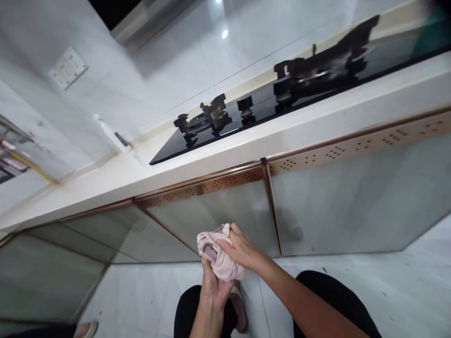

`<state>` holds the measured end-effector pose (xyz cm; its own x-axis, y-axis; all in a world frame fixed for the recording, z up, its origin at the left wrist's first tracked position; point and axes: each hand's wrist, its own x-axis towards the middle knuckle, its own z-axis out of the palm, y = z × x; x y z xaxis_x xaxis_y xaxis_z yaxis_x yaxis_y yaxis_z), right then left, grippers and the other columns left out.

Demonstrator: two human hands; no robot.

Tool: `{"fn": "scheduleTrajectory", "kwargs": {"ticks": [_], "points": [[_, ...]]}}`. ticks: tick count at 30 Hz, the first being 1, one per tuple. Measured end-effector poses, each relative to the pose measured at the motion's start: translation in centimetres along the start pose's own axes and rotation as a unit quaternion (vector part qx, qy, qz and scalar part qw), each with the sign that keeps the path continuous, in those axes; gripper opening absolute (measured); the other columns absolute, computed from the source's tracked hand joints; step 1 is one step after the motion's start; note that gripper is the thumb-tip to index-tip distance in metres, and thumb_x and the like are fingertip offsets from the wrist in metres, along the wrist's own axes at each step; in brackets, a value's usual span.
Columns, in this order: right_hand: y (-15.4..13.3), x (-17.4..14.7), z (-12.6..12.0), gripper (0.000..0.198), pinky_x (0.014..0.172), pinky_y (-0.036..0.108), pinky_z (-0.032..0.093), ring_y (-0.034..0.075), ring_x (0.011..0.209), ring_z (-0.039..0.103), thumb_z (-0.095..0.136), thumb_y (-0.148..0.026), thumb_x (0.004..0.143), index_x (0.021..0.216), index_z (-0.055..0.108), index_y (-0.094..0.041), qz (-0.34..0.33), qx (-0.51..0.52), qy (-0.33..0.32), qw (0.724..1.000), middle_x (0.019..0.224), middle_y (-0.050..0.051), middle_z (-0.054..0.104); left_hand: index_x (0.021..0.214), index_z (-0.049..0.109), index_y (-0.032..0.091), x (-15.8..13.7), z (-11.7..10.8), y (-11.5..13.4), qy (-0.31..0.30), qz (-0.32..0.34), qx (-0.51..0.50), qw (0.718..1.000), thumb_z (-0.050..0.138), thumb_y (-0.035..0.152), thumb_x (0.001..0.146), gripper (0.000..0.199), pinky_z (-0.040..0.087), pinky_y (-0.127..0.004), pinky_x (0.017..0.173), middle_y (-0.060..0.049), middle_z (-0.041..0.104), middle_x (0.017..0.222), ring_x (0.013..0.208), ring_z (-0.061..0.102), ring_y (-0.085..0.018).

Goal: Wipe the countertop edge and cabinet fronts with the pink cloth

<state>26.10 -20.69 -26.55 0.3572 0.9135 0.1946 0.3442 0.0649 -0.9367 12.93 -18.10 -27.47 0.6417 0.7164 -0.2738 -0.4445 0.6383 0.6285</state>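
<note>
A bunched, pale pink cloth [225,264] with a mauve patch is held between both hands, in front of the lower cabinet doors. My left hand [213,287] grips it from below, with the palm under the bundle and part of the fingers hidden by the folds. From the right, my right hand [240,246] closes over the upper side of the cloth, its fingers pressed into the fabric.
A black glass hob [260,112] with burners and knobs lies on the white countertop [105,188]. Frosted cabinet doors [352,202] with copper-coloured frames stand below. A white, stick-like item [112,133] leans near the wall. At lower left, another person's foot [86,330] shows.
</note>
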Motion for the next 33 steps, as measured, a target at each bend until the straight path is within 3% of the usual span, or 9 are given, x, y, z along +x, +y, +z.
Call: {"fn": "scheduleTrajectory", "kwargs": {"ticks": [3,5,10,13,17,21,26,29,33], "points": [[-0.4,0.3,-0.4,0.036,0.103,0.047,0.042,0.027,0.119,0.054,0.049,-0.049,0.095,0.115,0.067,-0.025,-0.022,-0.090,0.021,0.995,0.122,0.010,0.059,0.112,0.070,0.020,-0.4,2.4,1.9,0.062,0.109,0.076,0.989,0.079,0.046,0.078,0.043,0.047,-0.038,0.111,-0.009,0.074,0.118,0.122,0.064,-0.025],[-0.4,0.6,-0.6,0.037,0.101,0.043,0.042,0.024,0.119,0.055,0.044,-0.049,0.098,0.121,0.061,-0.025,0.007,-0.053,0.051,0.997,0.126,0.009,0.058,0.112,0.067,0.020,-0.2,4.6,3.8,0.121,0.251,0.143,0.950,0.080,0.032,0.074,0.042,0.052,-0.035,0.102,-0.005,0.074,0.110,0.105,0.070,-0.021],[0.0,1.0,-1.0,0.028,0.091,0.036,0.041,0.017,0.099,0.060,0.043,-0.043,0.101,0.101,0.063,-0.024,0.000,-0.006,0.089,0.996,0.108,0.004,0.064,0.127,0.054,0.024,3.0,9.8,9.7,0.190,0.598,0.210,0.750,0.076,0.030,0.073,0.059,0.049,-0.044,0.109,-0.003,0.066,0.122,0.112,0.066,-0.019],[-0.5,0.7,-1.2,0.026,0.085,0.035,0.037,0.016,0.090,0.059,0.044,-0.037,0.102,0.093,0.063,-0.022,-0.091,-0.034,0.148,0.984,0.097,0.002,0.066,0.135,0.044,0.022,6.4,11.1,11.2,0.173,0.648,0.346,0.656,0.077,0.041,0.075,0.071,0.037,-0.055,0.119,-0.011,0.055,0.138,0.135,0.053,-0.028],[-1.5,0.5,-2.0,0.027,0.081,0.034,0.034,0.016,0.086,0.056,0.041,-0.032,0.104,0.088,0.061,-0.021,-0.179,-0.053,0.264,0.946,0.088,0.003,0.065,0.142,0.029,0.012,9.8,9.4,9.2,0.220,0.610,0.527,0.549,0.087,0.047,0.068,0.100,0.022,-0.058,0.125,-0.027,0.024,0.156,0.153,0.022,-0.041],[-1.9,0.6,-3.0,0.023,0.081,0.034,0.036,0.017,0.087,0.057,0.043,-0.029,0.103,0.089,0.060,-0.022,-0.207,-0.048,0.310,0.927,0.087,0.003,0.065,0.140,0.029,0.020,10.6,4.1,3.5,0.225,0.556,0.599,0.531,0.081,0.043,0.076,0.086,0.023,-0.056,0.125,-0.023,0.021,0.156,0.152,0.021,-0.040],[-1.8,0.6,-3.3,0.021,0.080,0.034,0.037,0.017,0.085,0.056,0.045,-0.027,0.101,0.086,0.059,-0.021,-0.214,-0.060,0.323,0.920,0.084,0.003,0.063,0.126,0.046,0.021,10.6,-2.6,-2.7,0.219,0.479,0.610,0.592,0.071,0.040,0.076,0.059,0.035,-0.058,0.116,-0.018,0.041,0.134,0.137,0.040,-0.038],[-1.8,0.6,-3.5,0.022,0.080,0.034,0.036,0.017,0.084,0.055,0.045,-0.026,0.102,0.085,0.059,-0.021,-0.225,-0.076,0.321,0.917,0.084,0.004,0.063,0.122,0.046,0.021,10.8,-3.6,-2.0,0.212,0.474,0.594,0.614,0.069,0.037,0.072,0.057,0.037,-0.055,0.114,-0.013,0.047,0.121,0.128,0.047,-0.034],[-1.8,0.8,-3.9,0.023,0.080,0.035,0.035,0.017,0.084,0.054,0.043,-0.027,0.102,0.086,0.059,-0.021,-0.227,-0.085,0.325,0.914,0.085,0.004,0.064,0.131,0.038,0.019,10.4,0.5,4.2,0.212,0.566,0.548,0.578,0.073,0.034,0.065,0.076,0.027,-0.053,0.121,-0.013,0.043,0.131,0.134,0.042,-0.032]]}}
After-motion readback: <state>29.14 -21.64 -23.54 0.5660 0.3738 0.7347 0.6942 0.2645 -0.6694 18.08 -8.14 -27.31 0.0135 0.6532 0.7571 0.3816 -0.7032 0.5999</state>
